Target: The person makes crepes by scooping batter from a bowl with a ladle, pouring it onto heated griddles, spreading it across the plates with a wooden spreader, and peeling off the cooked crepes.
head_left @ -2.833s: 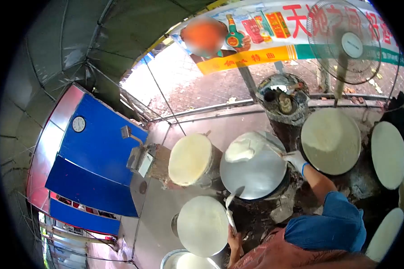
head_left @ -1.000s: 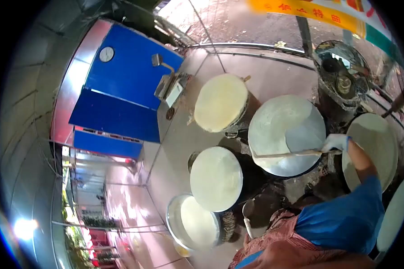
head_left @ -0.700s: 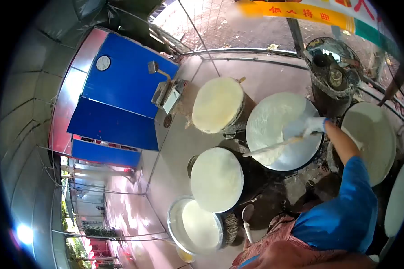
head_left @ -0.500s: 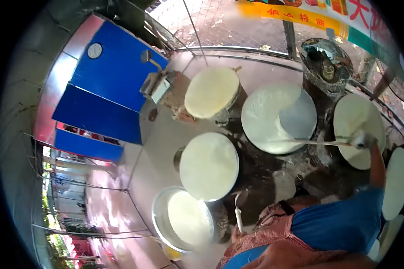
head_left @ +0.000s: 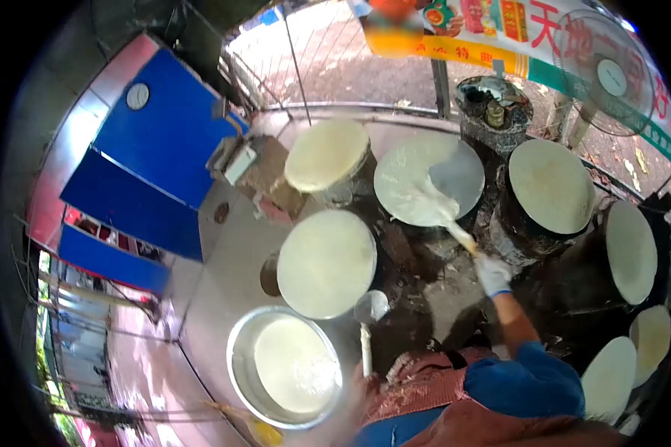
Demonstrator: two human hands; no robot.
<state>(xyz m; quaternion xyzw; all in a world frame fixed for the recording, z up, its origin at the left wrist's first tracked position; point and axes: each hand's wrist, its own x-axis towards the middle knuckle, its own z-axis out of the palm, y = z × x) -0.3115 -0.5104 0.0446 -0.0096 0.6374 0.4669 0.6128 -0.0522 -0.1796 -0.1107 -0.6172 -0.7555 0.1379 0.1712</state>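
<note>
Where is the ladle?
In the head view, the ladle is below the middle, in the left hand, between the metal basin and the gloved right hand.

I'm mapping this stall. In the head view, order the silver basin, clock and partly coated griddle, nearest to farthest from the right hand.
1. Griddle, just beyond the right hand
2. Silver basin, lower left
3. Clock, far upper left

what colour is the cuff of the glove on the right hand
The glove's cuff is blue, while the glove itself is whitish; it shows in the head view.
</note>
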